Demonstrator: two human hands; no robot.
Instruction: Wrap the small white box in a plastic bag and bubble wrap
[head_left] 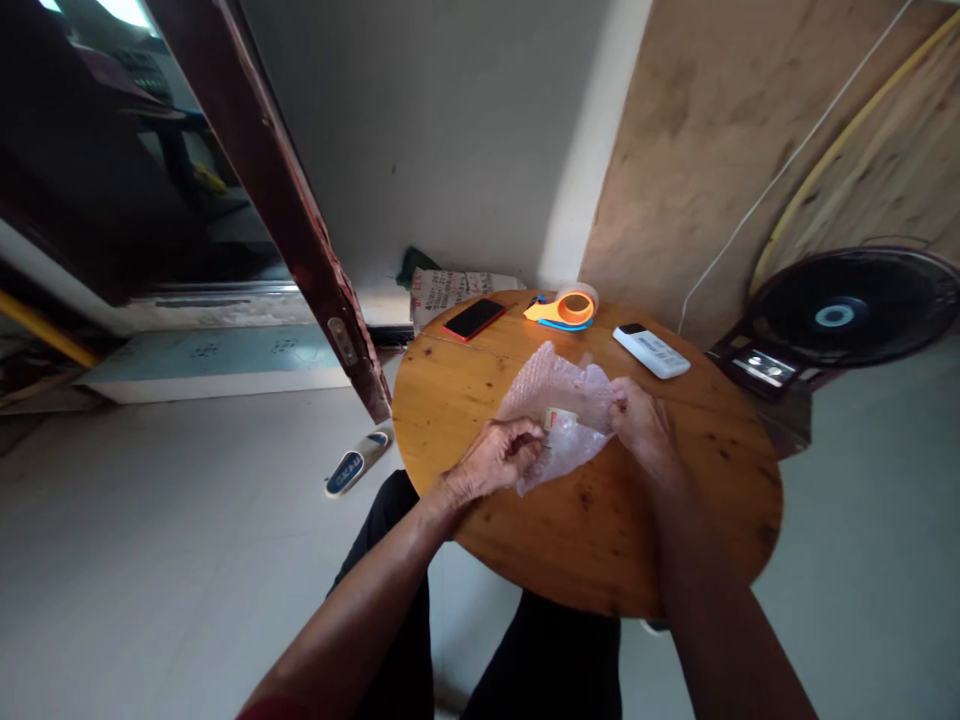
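Observation:
A sheet of clear, pinkish bubble wrap [566, 455] lies partly folded on the round wooden table [697, 480]. Inside it rests a small pale packet with red print [559, 419], partly covered by the wrap; its kind is unclear. My left hand [496, 458] is closed at the sheet's left side, thumb and fingers curled on the wrap beside the packet. At the right edge, my right hand [641, 418] pinches the bubble wrap and holds that side slightly raised.
Along the table's far side are a red-edged phone [474, 319], an orange tape dispenser [566, 308] and a white device with a label [651, 350]. A black fan [840, 310] stands at right. One slipper [358, 464] lies on the floor by the door frame [300, 220].

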